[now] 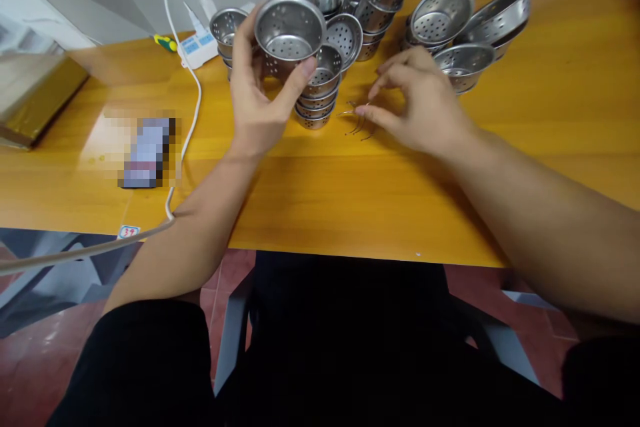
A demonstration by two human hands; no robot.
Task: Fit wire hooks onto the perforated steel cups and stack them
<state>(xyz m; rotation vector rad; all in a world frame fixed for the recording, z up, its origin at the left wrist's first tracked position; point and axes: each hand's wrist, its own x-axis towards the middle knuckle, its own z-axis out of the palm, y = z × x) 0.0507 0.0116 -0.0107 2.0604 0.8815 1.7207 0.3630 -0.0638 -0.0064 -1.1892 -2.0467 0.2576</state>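
Raised above the table, a perforated metal cup (290, 33) sits in my left hand (257, 100), fingers behind it and thumb on its near wall. Just below it stands a stack of similar cups (315, 107). My right hand (415, 100) is low over the tabletop, thumb and forefinger pinched on a thin bent wire (361, 107). A few more fine wires (356, 130) lie on the wood beneath those fingertips. Behind my right hand is a shallow perforated bowl (465, 67).
More stacked metal strainers (380, 13) line the back by the wall, with wider ones (500, 17) at the right. At the left are a power strip (199, 47), a white cable (200, 93), a phone (147, 153), a green-yellow tool (165, 43) and a box (40, 100).
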